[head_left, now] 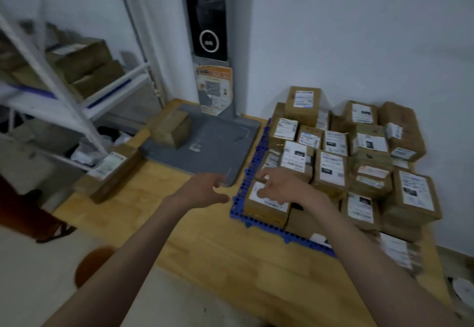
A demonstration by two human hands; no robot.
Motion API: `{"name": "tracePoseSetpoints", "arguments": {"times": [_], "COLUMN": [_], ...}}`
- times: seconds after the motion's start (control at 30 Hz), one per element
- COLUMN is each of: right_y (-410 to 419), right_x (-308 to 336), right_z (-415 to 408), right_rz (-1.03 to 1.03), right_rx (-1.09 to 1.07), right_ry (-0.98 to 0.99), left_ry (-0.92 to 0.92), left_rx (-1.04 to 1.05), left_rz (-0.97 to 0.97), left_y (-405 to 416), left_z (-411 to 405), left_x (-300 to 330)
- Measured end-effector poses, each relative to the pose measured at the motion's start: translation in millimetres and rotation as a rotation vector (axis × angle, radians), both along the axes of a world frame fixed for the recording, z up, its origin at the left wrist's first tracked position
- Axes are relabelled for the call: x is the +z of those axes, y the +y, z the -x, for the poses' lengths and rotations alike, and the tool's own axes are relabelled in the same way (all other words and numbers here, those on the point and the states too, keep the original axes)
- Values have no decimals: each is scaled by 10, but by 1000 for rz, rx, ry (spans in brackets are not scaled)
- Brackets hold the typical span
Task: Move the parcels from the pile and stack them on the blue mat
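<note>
On the blue mat (259, 147) most parcels (331, 167) sit stacked (few left); left hand (202, 188) and right hand (279, 185), each grip apart, hold nothing.

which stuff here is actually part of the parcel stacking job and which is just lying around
Part of the job:
- blue mat
- stacked parcels on it
- corner parcel under the right hand
- left hand, open, holding nothing

Just lying about:
- grey platform with a box on it
- white shelving
- orange poster
</note>
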State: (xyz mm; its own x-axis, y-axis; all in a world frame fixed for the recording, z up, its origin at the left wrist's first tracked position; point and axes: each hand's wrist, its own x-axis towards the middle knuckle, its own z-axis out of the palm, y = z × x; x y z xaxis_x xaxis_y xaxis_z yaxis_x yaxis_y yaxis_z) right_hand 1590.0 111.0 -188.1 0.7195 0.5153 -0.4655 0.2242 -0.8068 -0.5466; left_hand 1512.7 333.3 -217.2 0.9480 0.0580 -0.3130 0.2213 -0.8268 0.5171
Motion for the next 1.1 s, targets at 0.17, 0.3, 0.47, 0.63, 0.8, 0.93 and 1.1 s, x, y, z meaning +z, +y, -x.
{"name": "tracePoseSetpoints", "arguments": {"times": [0.17,0.3,0.47,0.63,0.8,0.93,1.1], "right_y": [539,906,1303,1678,2047,2306,2545], "right_x": [-108,-205,-305,-432,-630,-806,-950], "right_z": [347,553,554,361,102,-17,-146], "right_rz": [-12,5,35,51,72,66,66], "right_rx": [68,117,169,250,291,332,335], "right_ry": [-3,30,49,11,15,51,93], "left_ry": [62,94,119,159,221,287,337], "left_rx": [73,122,186,236,273,311,327], "left_rz": [-7,-15,-4,5,5,-16,-23], "left_y": [441,737,1007,1245,1476,1664,1926], "left_z": [506,773,875,775,624,548,521], "left_x": [-96,-187,-315,-415,-515,-612,-738]}}
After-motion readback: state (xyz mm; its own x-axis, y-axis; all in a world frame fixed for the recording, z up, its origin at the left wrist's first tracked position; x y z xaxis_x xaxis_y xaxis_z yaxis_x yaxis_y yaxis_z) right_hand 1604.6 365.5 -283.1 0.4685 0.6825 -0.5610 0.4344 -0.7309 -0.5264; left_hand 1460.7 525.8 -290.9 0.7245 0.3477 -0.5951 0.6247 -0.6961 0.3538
